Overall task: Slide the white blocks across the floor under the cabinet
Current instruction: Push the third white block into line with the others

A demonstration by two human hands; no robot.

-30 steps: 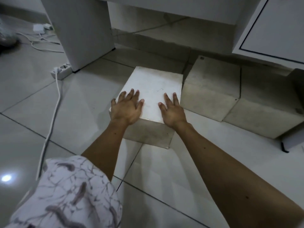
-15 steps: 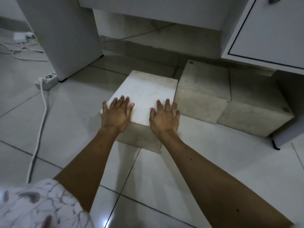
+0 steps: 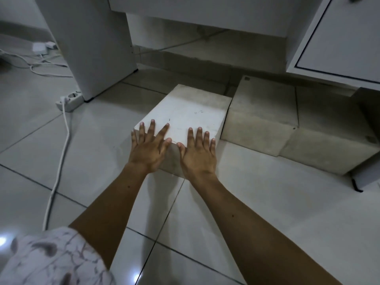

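A white block [image 3: 191, 112] lies on the tiled floor in front of the gap under the cabinet [image 3: 197, 15]. My left hand [image 3: 151, 147] and my right hand [image 3: 198, 153] press flat on its near top edge, fingers straight and spread, palms over the near face. To its right two more white blocks stand side by side: a second block [image 3: 263, 112] touches the first, and a third block [image 3: 333, 136] sits partly under the drawer unit [image 3: 341, 38].
A white cabinet leg panel [image 3: 96, 42] stands at the left of the gap. A power strip [image 3: 68, 100] with a white cable [image 3: 59, 161] lies on the floor left of it. More cables [image 3: 30, 64] trail at far left. My patterned knee [image 3: 53, 260] is at bottom left.
The first block has slid farther toward the gap under the cabinet, closing on the second block. My hands have slipped back to its near edge and moved closer together.
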